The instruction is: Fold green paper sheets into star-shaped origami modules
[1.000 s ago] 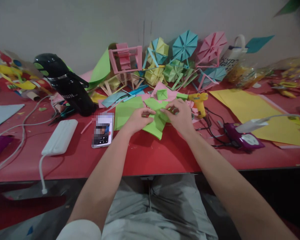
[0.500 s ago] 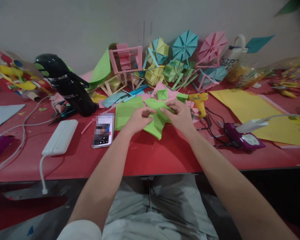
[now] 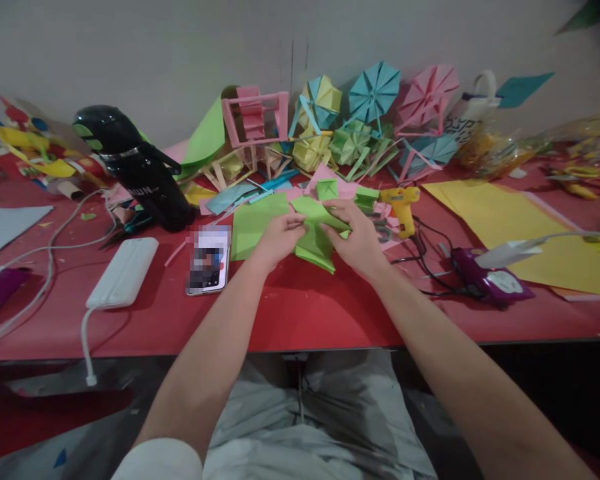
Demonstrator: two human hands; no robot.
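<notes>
Both my hands are at a folded green paper (image 3: 316,241) above the red table. My left hand (image 3: 279,241) pinches its left edge between thumb and fingers. On the other side, my right hand (image 3: 355,239) grips the right edge, its fingers curled over the top. Creases run across the paper, and its lower corner points toward me. A flat green sheet (image 3: 255,225) lies just left of it, partly behind my left hand. Beyond the paper sits a small folded green square (image 3: 327,189). Part of the scissors (image 3: 383,231) shows beside my right hand.
A phone (image 3: 209,261), a white power bank (image 3: 123,273) and a black bottle (image 3: 140,173) stand or lie to the left. Right are a yellow glue gun (image 3: 403,208), a purple power strip (image 3: 490,279) and yellow sheets (image 3: 520,227). Folded paper wheels (image 3: 375,93) line the wall.
The green paper's lower part has been folded narrower and its lower corner has shifted slightly right. Both hands keep hold of it, with my left fingers pinched more closely together.
</notes>
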